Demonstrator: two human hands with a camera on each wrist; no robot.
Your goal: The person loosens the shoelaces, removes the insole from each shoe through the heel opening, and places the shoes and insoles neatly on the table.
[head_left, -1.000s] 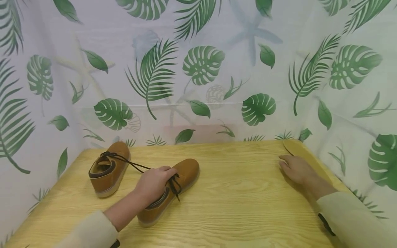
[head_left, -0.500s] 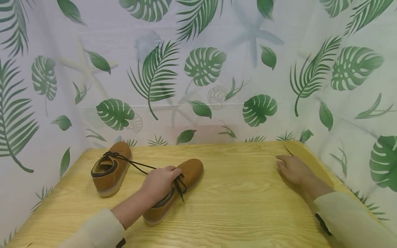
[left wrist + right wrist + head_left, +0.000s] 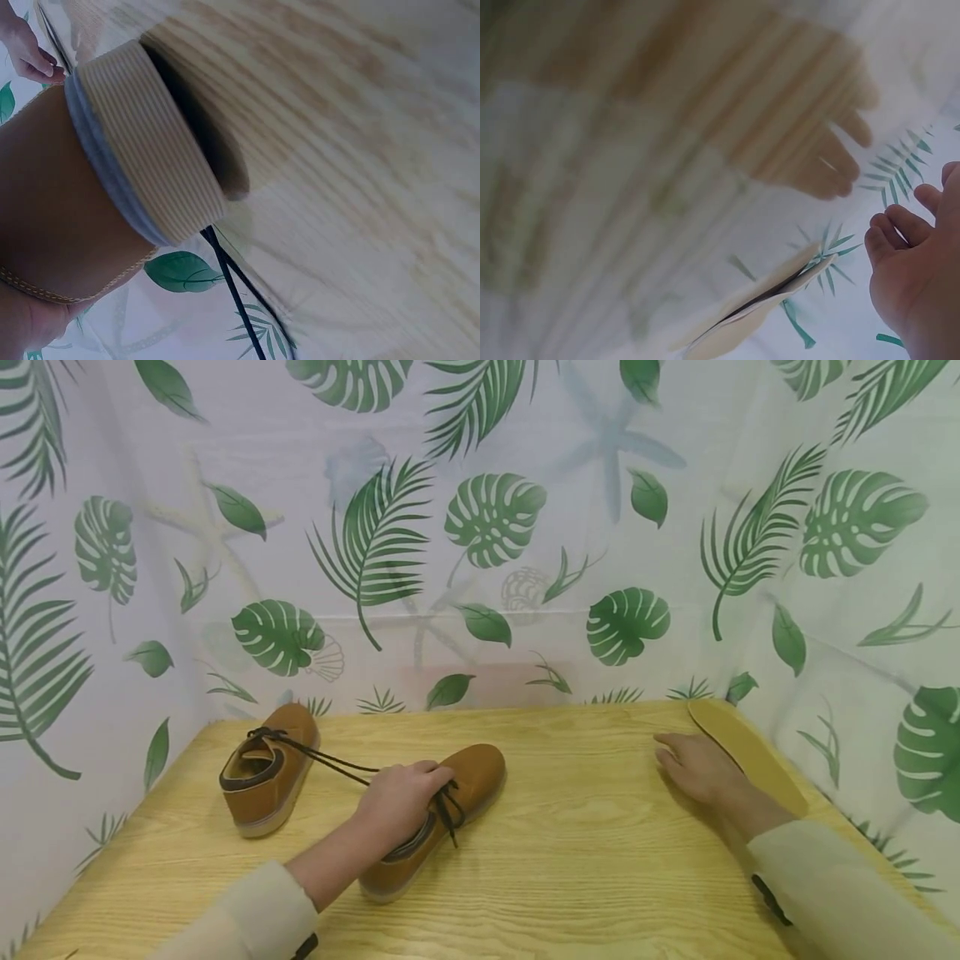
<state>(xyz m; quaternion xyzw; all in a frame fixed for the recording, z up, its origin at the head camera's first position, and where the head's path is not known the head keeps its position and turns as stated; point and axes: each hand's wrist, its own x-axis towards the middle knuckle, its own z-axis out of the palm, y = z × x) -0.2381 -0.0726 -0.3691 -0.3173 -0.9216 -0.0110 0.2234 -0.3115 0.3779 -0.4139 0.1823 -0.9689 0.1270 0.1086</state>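
Note:
In the head view my left hand (image 3: 403, 800) grips a brown lace-up shoe (image 3: 480, 777) from above, around its laced throat. The black laces (image 3: 448, 810) dangle over its side. Up close in the left wrist view is the shoe's heel (image 3: 45, 195) with its ridged pale sole (image 3: 154, 142), above its reflection on the wood. A second brown shoe (image 3: 273, 797) stands to the left, and black laces stretch from it to my left hand. My right hand (image 3: 701, 768) holds nothing, fingers extended low over the table, just left of a tan insole (image 3: 738, 743).
The wood-grain table (image 3: 570, 860) carries these things. Leaf-printed white sheeting (image 3: 555, 527) rises along its back and both sides. In the right wrist view the insole (image 3: 757, 315) lies near the sheeting, at the table's right edge.
My left hand has shifted right along with the shoe, and the laces between the two shoes have drawn out longer. My right hand has moved slightly left, away from the insole, which stays put.

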